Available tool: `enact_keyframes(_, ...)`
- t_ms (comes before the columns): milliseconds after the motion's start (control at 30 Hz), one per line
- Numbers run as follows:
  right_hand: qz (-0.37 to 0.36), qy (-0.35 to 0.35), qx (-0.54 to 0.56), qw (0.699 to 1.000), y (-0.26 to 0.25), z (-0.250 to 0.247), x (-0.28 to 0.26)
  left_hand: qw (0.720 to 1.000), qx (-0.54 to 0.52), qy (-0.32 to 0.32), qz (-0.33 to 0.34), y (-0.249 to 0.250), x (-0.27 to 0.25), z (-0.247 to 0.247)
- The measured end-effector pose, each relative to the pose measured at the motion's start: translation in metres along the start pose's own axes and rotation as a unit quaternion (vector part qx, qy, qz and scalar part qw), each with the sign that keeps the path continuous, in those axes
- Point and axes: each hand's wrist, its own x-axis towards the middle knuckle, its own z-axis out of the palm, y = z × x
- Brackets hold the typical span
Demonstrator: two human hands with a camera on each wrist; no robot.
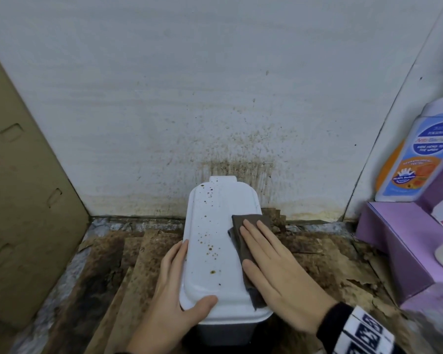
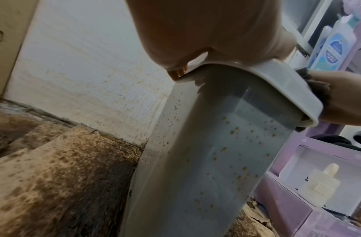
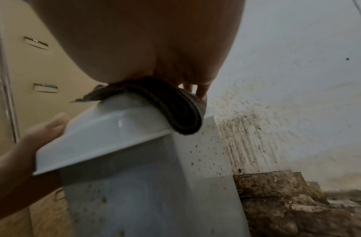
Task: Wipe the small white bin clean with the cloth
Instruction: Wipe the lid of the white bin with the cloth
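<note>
The small white bin stands against the wall, its lid speckled with brown spots on the left half. Its grey-white side is spotted too. My left hand grips the lid's near left corner, fingers down the left edge and thumb on top. My right hand lies flat with straight fingers, pressing a folded dark brown cloth onto the right side of the lid. In the right wrist view the cloth drapes over the lid rim under my palm.
The white wall behind the bin is splattered brown. Stained cardboard sheets cover the floor. A cardboard box stands at the left. A purple shelf with a soap bottle crowds the right.
</note>
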Motion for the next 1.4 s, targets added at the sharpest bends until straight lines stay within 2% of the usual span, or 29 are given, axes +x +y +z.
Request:
enact_keyframes(167, -0.001, -0.02, -0.026, 0.999, 0.018, -0.005, 0.035, 1.0, -0.005, -0.003, -0.001, 0.002, 0.0, -0.001)
enact_keyframes(267, 0.012, -0.052, 0.019, 0.998, 0.038, -0.016, 0.075, 1.0, -0.01, 0.004, 0.002, 0.004, 0.0, -0.001)
enact_keyframes(467, 0.018, -0.046, -0.014, 0.999, 0.063, -0.034, 0.151, 1.0, -0.009, 0.007, 0.002, 0.006, 0.002, -0.003)
enact_keyframes(600, 0.009, -0.039, 0.006, 0.999, 0.072, -0.036, 0.166, 1.0, -0.01, 0.0, 0.007, 0.005, 0.001, -0.004)
enact_keyframes(767, 0.022, -0.013, 0.068, 0.997, 0.075, -0.023, 0.147, 1.0, -0.011, -0.004, 0.003, 0.007, -0.001, -0.003)
enact_keyframes(900, 0.041, -0.006, 0.163, 0.986, 0.061, -0.013, 0.11, 1.0, -0.022, -0.011, -0.01, 0.007, -0.002, -0.002)
enact_keyframes(1033, 0.054, 0.008, 0.209, 0.976, 0.038, -0.001, 0.066, 0.999, -0.042, -0.006, -0.011, 0.01, -0.002, -0.001)
enact_keyframes(1267, 0.05, 0.057, 0.204, 0.976, -0.009, 0.021, -0.018, 0.999, -0.038, 0.004, 0.0, 0.011, -0.005, 0.001)
enact_keyframes(1400, 0.049, 0.078, 0.184, 0.979, -0.019, 0.029, -0.032, 0.999, -0.039, 0.01, 0.004, 0.009, -0.005, 0.002)
